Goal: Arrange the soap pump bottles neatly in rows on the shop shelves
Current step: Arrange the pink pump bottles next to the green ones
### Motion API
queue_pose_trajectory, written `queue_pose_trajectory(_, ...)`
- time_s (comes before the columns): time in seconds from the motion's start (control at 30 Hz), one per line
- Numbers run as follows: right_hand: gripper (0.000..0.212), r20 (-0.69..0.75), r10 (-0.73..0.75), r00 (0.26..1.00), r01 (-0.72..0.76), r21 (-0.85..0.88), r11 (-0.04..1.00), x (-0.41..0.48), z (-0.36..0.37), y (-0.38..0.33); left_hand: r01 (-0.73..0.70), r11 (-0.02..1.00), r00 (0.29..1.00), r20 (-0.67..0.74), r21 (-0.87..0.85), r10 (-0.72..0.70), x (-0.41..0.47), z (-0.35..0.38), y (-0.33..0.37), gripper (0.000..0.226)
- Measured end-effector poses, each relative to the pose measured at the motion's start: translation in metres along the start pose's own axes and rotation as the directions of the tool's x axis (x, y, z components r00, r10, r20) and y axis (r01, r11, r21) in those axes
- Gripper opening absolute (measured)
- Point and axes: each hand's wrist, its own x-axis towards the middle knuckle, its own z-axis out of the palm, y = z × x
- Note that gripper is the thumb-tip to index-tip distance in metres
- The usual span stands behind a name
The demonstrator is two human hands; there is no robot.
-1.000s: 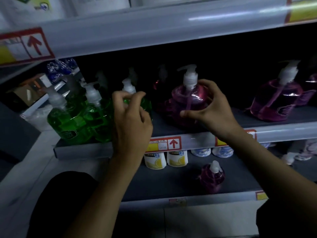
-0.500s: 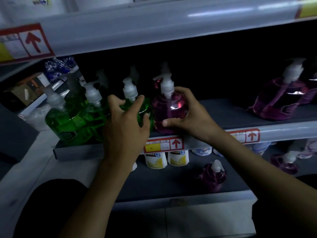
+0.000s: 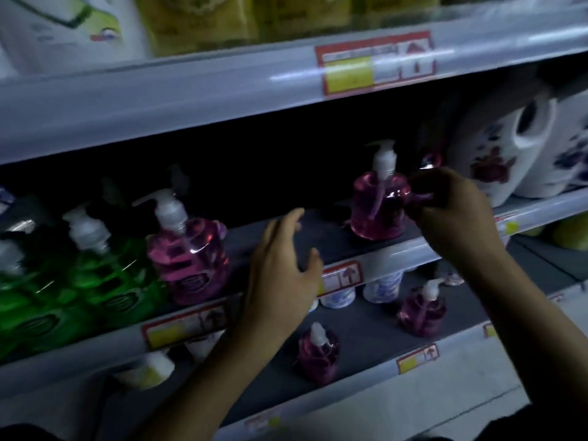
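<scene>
Both hands have swung right along the middle shelf (image 3: 327, 240) since half a second ago. The first pink bottle (image 3: 187, 253), which the right hand was carrying then, now stands free at centre left, touching the end of the green bottles (image 3: 105, 281), pump nozzle pointing left.

Left hand (image 3: 283, 268) hovers at centre frame over the bare stretch of shelf between the two pink bottles, fingers loosely spread and holding nothing.

Right hand (image 3: 455, 214) is up at centre right, fingers curled round the right shoulder of the second pink bottle (image 3: 375, 205). That one stands upright near the front edge, well apart from the first. A pink glint shows just behind the fingers, too blurred to tell what it is.

Two small pink bottles (image 3: 318, 354) stand apart on the lower shelf (image 3: 366, 332), white tubs (image 3: 381, 284) behind them. Flowered white jugs (image 3: 506, 154) fill the upper right.
</scene>
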Motion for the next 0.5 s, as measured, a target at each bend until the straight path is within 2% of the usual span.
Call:
queue_pose_trajectory(0.07,0.043,0.132,0.061,0.989,-0.074,0.095,0.993,0.015,-0.005,0.019,0.174,0.98,0.978,0.136,-0.094,-0.16,0.021,0.03,0.014,0.062)
queue_pose_trajectory(0.13,0.047,0.354,0.111,0.929,-0.197,0.218,0.956,0.029,-0.001,0.03,0.24,0.958,0.957,0.206,-0.154,-0.207,0.039,0.053,0.024,0.066)
queue_pose_trajectory(0.17,0.047,0.442,0.112,0.89,-0.227,0.217,0.949,0.034,0.004,0.036,0.256,0.952,0.95,0.227,-0.169,-0.215,0.046,0.061,0.027,0.062)
queue_pose_trajectory(0.23,0.049,0.523,0.091,0.848,-0.188,0.137,0.973,0.045,0.014,0.044,0.268,0.95,0.939,0.262,-0.157,-0.222,0.057,0.071,0.027,0.041)
queue_pose_trajectory(0.3,0.052,0.564,0.074,0.823,-0.168,0.118,0.979,0.054,0.023,0.049,0.281,0.949,0.932,0.277,-0.142,-0.234,0.064,0.077,0.025,0.026)
queue_pose_trajectory(0.37,0.059,0.579,0.078,0.811,-0.185,0.128,0.974,0.059,0.028,0.047,0.268,0.954,0.942,0.242,-0.135,-0.231,0.065,0.079,0.024,0.028)
queue_pose_trajectory(0.4,0.073,0.575,0.068,0.816,-0.168,0.123,0.978,0.059,0.031,0.044,0.246,0.962,0.951,0.218,-0.114,-0.218,0.064,0.08,0.023,0.03)
queue_pose_trajectory(0.47,0.093,0.51,-0.012,0.86,-0.031,0.076,0.997,0.054,0.034,0.029,0.217,0.972,0.966,0.164,-0.086,-0.202,0.059,0.076,0.021,0.031)
queue_pose_trajectory(0.5,0.091,0.467,-0.061,0.882,0.048,0.039,0.998,0.051,0.036,0.023,0.219,0.973,0.97,0.128,-0.079,-0.208,0.056,0.072,0.018,0.034)
